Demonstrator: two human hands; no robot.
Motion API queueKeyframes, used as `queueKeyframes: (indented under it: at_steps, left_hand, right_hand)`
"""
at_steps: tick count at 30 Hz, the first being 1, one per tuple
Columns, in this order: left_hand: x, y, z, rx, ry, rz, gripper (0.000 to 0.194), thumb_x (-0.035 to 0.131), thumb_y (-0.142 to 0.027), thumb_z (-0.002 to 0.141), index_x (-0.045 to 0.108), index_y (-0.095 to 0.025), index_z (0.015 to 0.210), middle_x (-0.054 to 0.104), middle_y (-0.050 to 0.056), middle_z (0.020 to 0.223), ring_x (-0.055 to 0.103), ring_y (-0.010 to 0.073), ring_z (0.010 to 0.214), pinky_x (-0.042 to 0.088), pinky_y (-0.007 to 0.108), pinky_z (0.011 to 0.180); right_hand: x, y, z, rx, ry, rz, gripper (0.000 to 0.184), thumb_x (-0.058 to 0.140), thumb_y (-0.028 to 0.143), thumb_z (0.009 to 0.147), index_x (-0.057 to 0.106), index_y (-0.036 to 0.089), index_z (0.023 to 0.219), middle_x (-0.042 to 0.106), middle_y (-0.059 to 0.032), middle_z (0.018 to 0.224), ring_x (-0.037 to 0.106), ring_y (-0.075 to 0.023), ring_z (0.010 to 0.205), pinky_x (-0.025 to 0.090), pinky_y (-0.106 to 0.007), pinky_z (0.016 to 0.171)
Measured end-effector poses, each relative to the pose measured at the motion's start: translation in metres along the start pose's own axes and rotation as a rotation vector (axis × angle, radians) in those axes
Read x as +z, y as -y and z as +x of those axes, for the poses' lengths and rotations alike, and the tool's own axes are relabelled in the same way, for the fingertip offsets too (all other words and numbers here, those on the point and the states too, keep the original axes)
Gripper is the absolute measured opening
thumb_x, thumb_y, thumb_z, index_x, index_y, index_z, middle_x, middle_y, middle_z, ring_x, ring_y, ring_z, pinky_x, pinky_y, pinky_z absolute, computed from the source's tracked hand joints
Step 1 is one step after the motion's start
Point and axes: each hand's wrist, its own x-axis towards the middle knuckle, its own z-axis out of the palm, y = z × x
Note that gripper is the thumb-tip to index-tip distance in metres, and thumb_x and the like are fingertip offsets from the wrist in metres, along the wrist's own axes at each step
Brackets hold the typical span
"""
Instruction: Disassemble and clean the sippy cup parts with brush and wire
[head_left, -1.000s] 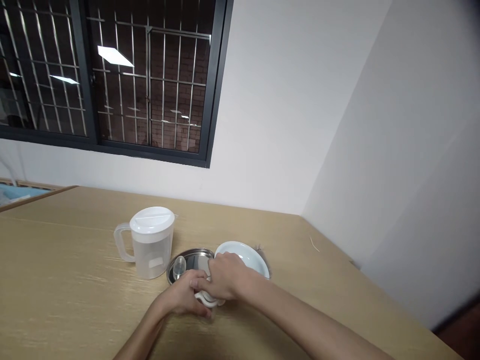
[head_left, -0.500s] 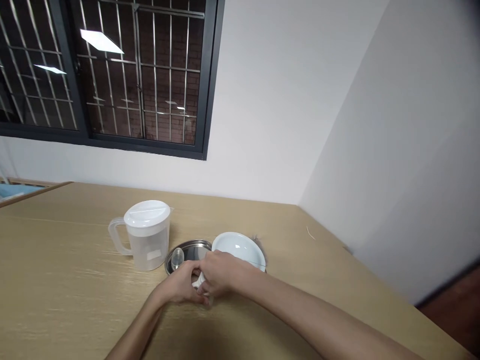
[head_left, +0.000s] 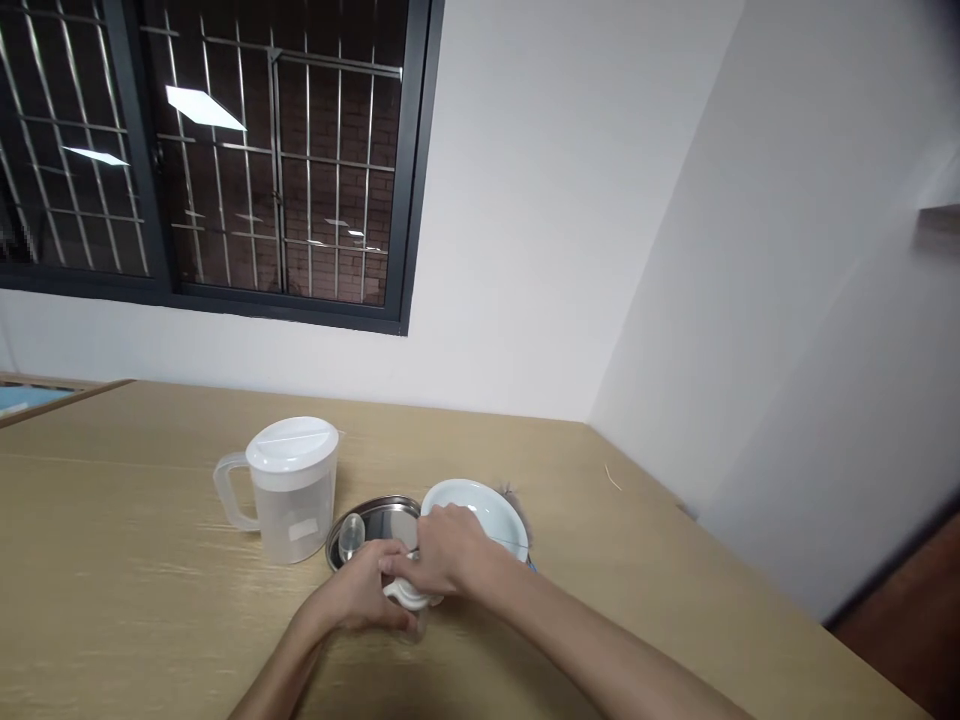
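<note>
Close to the tabletop, my left hand (head_left: pixel 367 590) is wrapped around a small clear container (head_left: pixel 411 630) with a white lid (head_left: pixel 409 596). My right hand (head_left: pixel 448 550) grips the white lid from above, thumb toward my left hand. Much of the container is hidden by my fingers. Just behind them lies a round steel tray (head_left: pixel 386 515) bearing a small clear cup (head_left: pixel 352 538) that looks tilted. A white bowl (head_left: pixel 457 492) stands beside the tray, partly covered by my right hand.
A translucent pitcher (head_left: pixel 296 515) with a white lid stands left of the tray. Behind the bowl is a greyish wispy thing (head_left: pixel 516 505) I cannot make out. A thin pale strip (head_left: pixel 613 478) lies farther right on the wooden table (head_left: pixel 150 600). Walls border the table behind and right.
My right hand has turned and opened out its grip on the lid, so more of the white lid shows. The camera view has tilted up slightly. Tray, bowl and pitcher stay put.
</note>
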Motion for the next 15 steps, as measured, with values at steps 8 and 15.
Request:
queueKeyframes:
  at_steps: [8, 15]
  left_hand:
    - [-0.001, 0.004, 0.001, 0.016, 0.113, -0.189, 0.057, 0.081, -0.013, 0.051, 0.068, -0.016, 0.106, 0.073, 0.003, 0.105, 0.065, 0.0253, 0.101, 0.049, 0.029, 0.084]
    - [0.000, 0.003, 0.001, -0.012, 0.058, -0.119, 0.060, 0.084, -0.014, 0.048, 0.067, -0.016, 0.106, 0.072, 0.002, 0.102, 0.064, 0.0234, 0.096, 0.049, 0.027, 0.080]
  right_hand:
    - [0.068, -0.055, -0.013, -0.286, -0.161, 0.890, 0.058, 0.077, 0.050, 0.071, 0.066, 0.027, 0.124, 0.061, -0.0043, 0.110, 0.060, -0.0200, 0.092, 0.048, -0.030, 0.082]
    - [0.103, -0.025, -0.006, -0.266, -0.350, 1.206, 0.037, 0.073, 0.025, 0.072, 0.068, 0.024, 0.109, 0.065, -0.0033, 0.110, 0.057, -0.0239, 0.108, 0.041, -0.035, 0.095]
